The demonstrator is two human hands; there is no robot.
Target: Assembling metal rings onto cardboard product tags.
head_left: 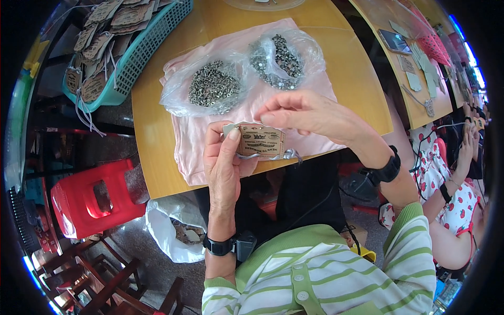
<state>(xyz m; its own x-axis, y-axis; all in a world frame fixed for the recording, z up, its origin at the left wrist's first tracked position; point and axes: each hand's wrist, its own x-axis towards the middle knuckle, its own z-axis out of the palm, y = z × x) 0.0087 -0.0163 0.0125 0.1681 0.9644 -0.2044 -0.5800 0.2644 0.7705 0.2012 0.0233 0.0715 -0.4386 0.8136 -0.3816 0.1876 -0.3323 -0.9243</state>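
Note:
My left hand (223, 160) pinches a brown cardboard tag (261, 143) between thumb and fingers at its left end. The tag carries dark print, and a few small metal pieces show along its upper edge. A greyish ribbon or cord hangs at its lower edge. Just above the tag's right end is my right hand (310, 114), thumb and fingertips drawn together; whatever they hold is too small or hidden to make out. Beyond my hands lie two clear plastic bags of small metal parts: ring-like pieces (212, 84) on the left, mixed silvery pieces (286, 59) on the right.
A pink cloth (191, 149) covers part of the wooden table (362, 89). At the far left, a teal basket (137, 55) holds many corded tags. A red stool (94, 199) and a white bag (165, 226) are at lower left. Another person (446, 178) works at right.

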